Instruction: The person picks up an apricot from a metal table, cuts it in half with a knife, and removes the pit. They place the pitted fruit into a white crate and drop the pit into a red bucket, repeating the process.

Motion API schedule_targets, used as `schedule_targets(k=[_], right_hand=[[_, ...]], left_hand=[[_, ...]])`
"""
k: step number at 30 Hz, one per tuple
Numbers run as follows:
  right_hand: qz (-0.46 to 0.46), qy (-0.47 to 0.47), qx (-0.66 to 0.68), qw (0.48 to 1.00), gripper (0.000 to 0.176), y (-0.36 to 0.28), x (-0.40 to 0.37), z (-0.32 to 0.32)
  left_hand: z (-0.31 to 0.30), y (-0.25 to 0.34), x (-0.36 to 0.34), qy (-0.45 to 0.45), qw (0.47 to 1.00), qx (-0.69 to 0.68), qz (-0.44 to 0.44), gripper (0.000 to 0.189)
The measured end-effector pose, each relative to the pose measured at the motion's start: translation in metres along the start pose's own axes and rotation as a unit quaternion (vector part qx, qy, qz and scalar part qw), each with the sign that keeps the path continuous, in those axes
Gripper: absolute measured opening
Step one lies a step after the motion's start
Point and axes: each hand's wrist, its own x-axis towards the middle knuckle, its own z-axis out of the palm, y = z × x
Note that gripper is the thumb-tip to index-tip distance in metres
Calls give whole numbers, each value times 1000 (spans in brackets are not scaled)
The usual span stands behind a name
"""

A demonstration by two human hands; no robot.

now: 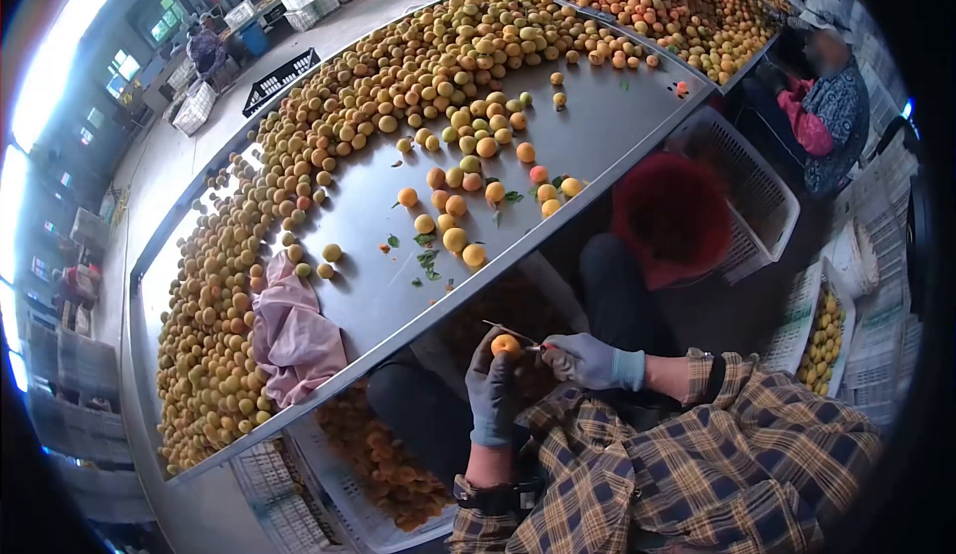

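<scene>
My left hand, in a grey glove, has its fingers closed around an apricot just past the table's near edge. Gloved the same way, my right hand grips a thin metal tool, its slim shaft reaching across to the fruit. The handle is mostly hidden in my fingers, with a speck of red showing. Both hands are over my lap, above a crate of apricot pieces partly covered by my leg.
A metal table carries a large heap of apricots. A pink cloth lies on its near left corner. Right of my knee are a red bucket and a white crate. Another person sits at the right.
</scene>
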Motion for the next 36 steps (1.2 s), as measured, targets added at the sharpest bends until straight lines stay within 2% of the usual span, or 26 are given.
schedule_targets(k=[2, 9, 11, 12, 16, 18, 27, 28, 30, 33, 36], right_hand=[[9, -20, 91, 996, 36, 6, 3, 4], [34, -17, 69, 997, 39, -1, 2, 5], [24, -17, -79, 996, 44, 2, -5, 8], [18, -11, -108, 994, 46, 0, -7, 11], [24, 3, -126, 992, 44, 2, -8, 14], [-3, 13, -141, 990, 42, 2, -7, 15], [28, 32, -168, 985, 39, 0, -7, 18], [29, 31, -166, 985, 39, -1, -6, 19], [28, 52, -188, 980, 40, 9, -1, 22], [24, 38, -158, 986, 40, 26, 7, 24], [38, 28, -148, 988, 40, 14, 12, 21]], left_hand=[[0, -1, 0, 2, 999, 28, 18, 46], [0, -4, 2, 1, 997, 72, 42, 39], [0, 2, 0, -1, 996, -88, -6, 39], [2, 3, 0, 5, 993, -114, 2, 38], [4, 2, 0, 28, 995, -98, -5, 37], [0, -3, 4, 44, 992, -118, -15, 34], [-2, -9, 3, 48, 989, -138, -13, 31], [-1, -10, 2, 50, 989, -137, -14, 31], [-5, -19, 3, 65, 997, -19, 27, 31], [-10, -25, 5, 64, 997, 14, 36, 32], [-6, -15, 7, 41, 998, 29, 35, 33]])
